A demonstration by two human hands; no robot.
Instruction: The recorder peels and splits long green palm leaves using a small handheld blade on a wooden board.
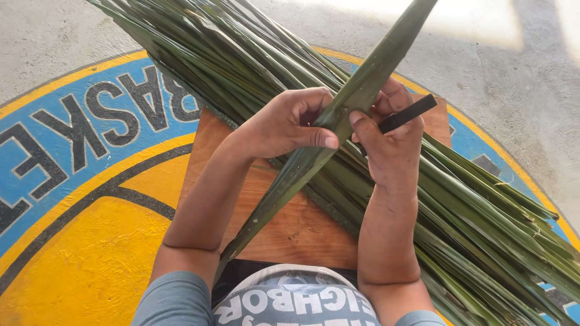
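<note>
A long green leaf [302,163] runs diagonally from my lap up to the top right. My left hand [287,121] pinches it from the left, thumb pressed on its face. My right hand [389,136] grips the same leaf from the right, thumb on its edge, and also holds a short black tool [408,113] that sticks out to the right. Both hands meet at the leaf's middle, above a brown wooden board [284,223].
A large bundle of long green leaves [471,205] lies across the board, from the top left to the bottom right. The floor beneath is concrete with a painted round emblem [90,241] in yellow, blue and black.
</note>
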